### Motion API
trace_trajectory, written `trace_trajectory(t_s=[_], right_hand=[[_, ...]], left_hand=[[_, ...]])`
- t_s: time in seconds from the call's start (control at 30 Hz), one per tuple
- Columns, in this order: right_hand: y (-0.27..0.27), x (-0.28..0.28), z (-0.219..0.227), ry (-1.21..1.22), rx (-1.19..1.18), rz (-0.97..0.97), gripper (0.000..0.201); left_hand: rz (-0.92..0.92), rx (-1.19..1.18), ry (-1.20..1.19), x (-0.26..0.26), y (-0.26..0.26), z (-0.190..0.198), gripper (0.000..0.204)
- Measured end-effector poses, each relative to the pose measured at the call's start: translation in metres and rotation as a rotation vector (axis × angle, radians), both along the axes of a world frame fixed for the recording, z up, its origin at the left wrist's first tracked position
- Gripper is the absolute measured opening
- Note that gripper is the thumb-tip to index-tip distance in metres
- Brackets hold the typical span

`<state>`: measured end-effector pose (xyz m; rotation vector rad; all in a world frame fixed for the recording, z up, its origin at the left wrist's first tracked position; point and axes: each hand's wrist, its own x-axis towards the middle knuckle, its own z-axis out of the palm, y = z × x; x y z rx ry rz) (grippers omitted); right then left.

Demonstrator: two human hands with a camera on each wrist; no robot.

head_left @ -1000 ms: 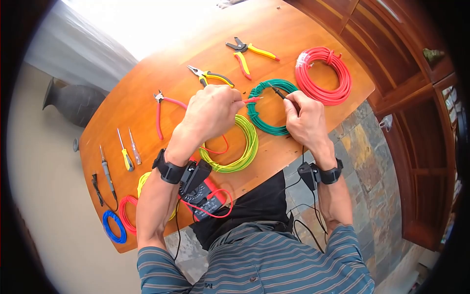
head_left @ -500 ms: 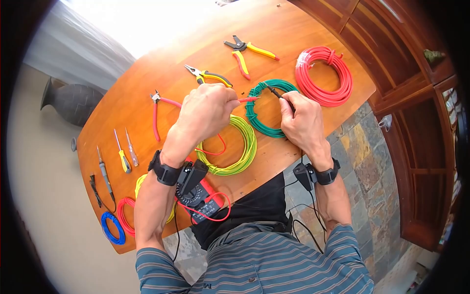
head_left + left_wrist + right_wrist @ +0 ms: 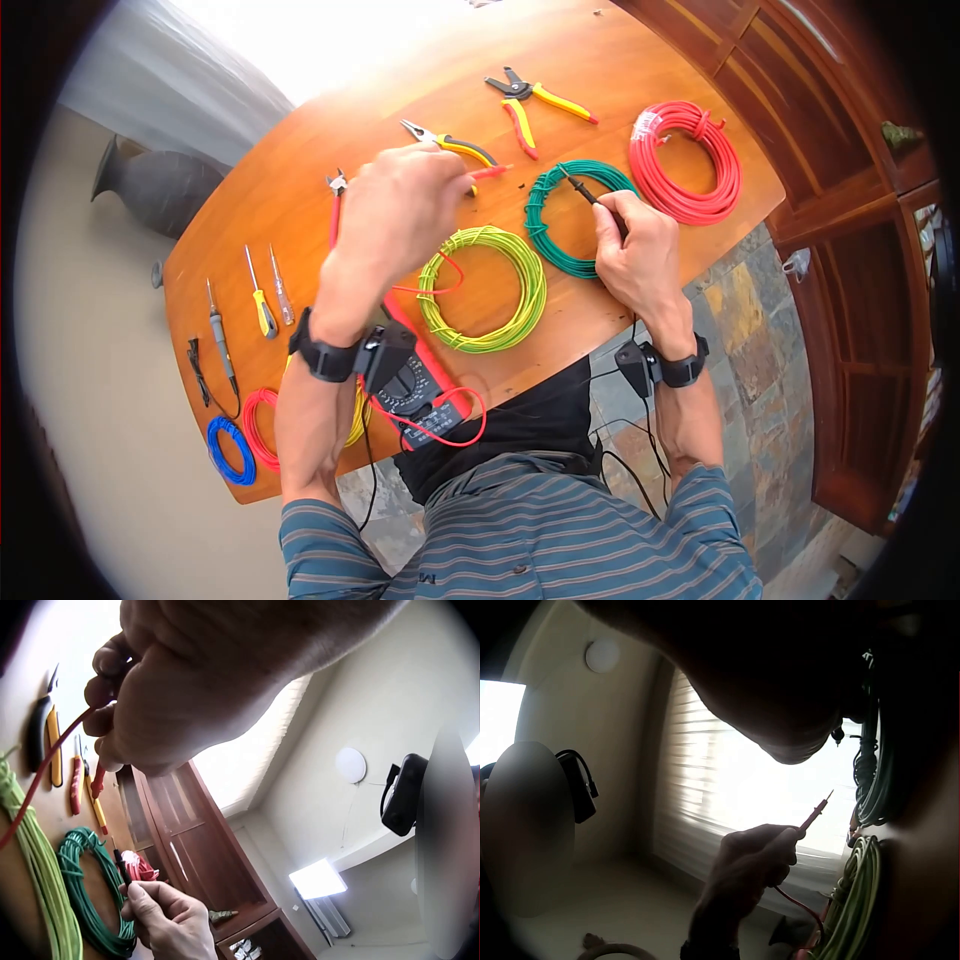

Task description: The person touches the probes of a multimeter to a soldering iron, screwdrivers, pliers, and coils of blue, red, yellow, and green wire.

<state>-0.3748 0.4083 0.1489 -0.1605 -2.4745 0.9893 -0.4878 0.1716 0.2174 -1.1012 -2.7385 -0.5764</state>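
Observation:
In the head view my left hand (image 3: 400,205) pinches a red test probe (image 3: 490,172), its tip pointing right over the handles of the long-nose pliers (image 3: 466,150). My right hand (image 3: 640,250) grips a black probe (image 3: 580,187), whose tip is at the upper part of the green wire coil (image 3: 540,225); whether it touches cannot be told. Below and between the hands lies the yellow-green coil (image 3: 535,300). The red multimeter (image 3: 458,400) is at the table's front edge, partly hidden by the left wrist camera. The right wrist view shows the red probe (image 3: 815,817) raised, pointing up.
Wire strippers (image 3: 518,92) lie at the back, a thick red coil (image 3: 720,190) at the right. Cutters (image 3: 336,190) are partly behind my left hand. Screwdrivers (image 3: 265,315), a soldering iron (image 3: 218,330) and a blue coil (image 3: 215,450) lie left. Probe leads trail towards the meter.
My left hand has moved the red probe away from the green coil, up and to the left. The black probe stays by the green coil. The whole head view has shifted slightly.

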Motion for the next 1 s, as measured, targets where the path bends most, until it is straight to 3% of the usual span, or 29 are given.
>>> trace_trajectory(t_s=[0.07,0.17,0.33,0.5,0.57,0.63,0.77,0.87,0.93,1.0], right_hand=[[-0.007,0.005,0.009,-0.012,-0.09,0.042,0.006],[-0.025,0.006,0.012,0.086,-0.117,0.196,0.006],[-0.059,0.0,0.003,0.074,-0.007,0.418,0.009],[-0.08,-0.005,-0.005,0.081,0.052,0.426,0.009],[-0.084,-0.004,-0.001,-0.053,0.113,0.349,0.011],[-0.085,-0.004,-0.003,-0.039,0.102,0.35,0.011],[-0.086,-0.004,-0.004,0.003,0.069,0.348,0.011],[-0.087,-0.004,-0.005,-0.009,0.093,0.345,0.011],[-0.086,-0.004,-0.003,-0.001,0.07,0.346,0.011],[-0.087,-0.005,-0.003,0.007,0.043,0.357,0.011]], left_hand=[[0.039,0.113,-0.081,-0.001,-0.019,0.012,0.01],[0.038,0.029,-0.137,0.012,-0.046,0.03,0.01],[0.063,-0.03,-0.344,0.029,-0.077,0.018,0.012],[0.129,-0.054,-0.346,0.032,-0.097,0.0,0.01],[0.13,-0.038,-0.335,0.034,-0.1,0.0,0.01],[0.107,0.079,-0.406,0.036,-0.099,0.006,0.011],[0.071,0.098,-0.417,0.033,-0.105,-0.007,0.01],[0.061,0.004,-0.233,0.031,-0.106,-0.014,0.011],[0.135,0.031,-0.282,0.034,-0.103,-0.005,0.011],[0.087,0.077,-0.356,0.037,-0.103,-0.003,0.011]])
